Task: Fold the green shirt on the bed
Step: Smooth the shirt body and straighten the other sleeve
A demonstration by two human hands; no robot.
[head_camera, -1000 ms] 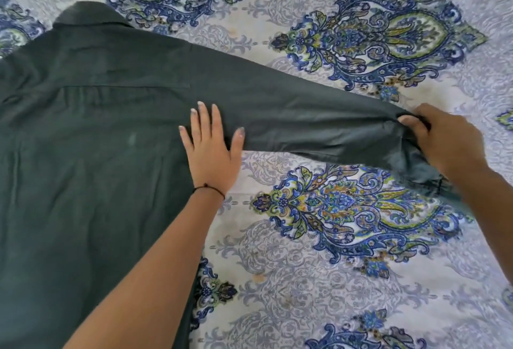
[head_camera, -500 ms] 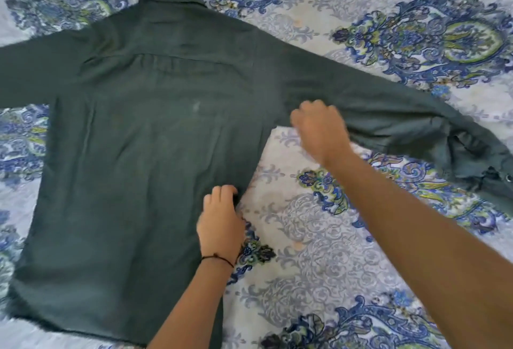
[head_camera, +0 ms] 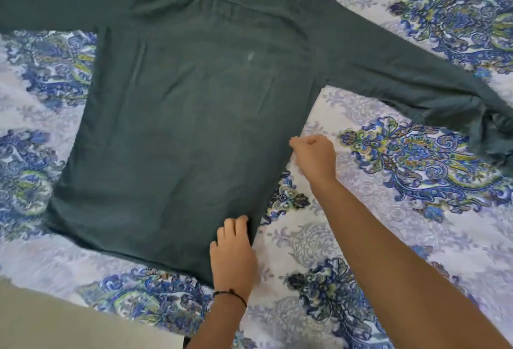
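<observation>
Both hands slid down the green shirt (head_camera: 180,126)'s side edge, curled fingers (head_camera: 236,228) pinching its fabric

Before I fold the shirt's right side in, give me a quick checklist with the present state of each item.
1. Shirt spread flat, back up: ok.
2. Left hand at the bottom right hem corner: ok, fingers curled at the edge.
3. Right hand at the side seam: ok, though whether the grip has closed on cloth: cannot tell.
4. Right sleeve laid out straight: not ok, its cuff end is bunched.
5. Left sleeve flat: ok as far as seen; its end runs out of view.
6. Bedsheet bare beside the fold: ok.
</observation>
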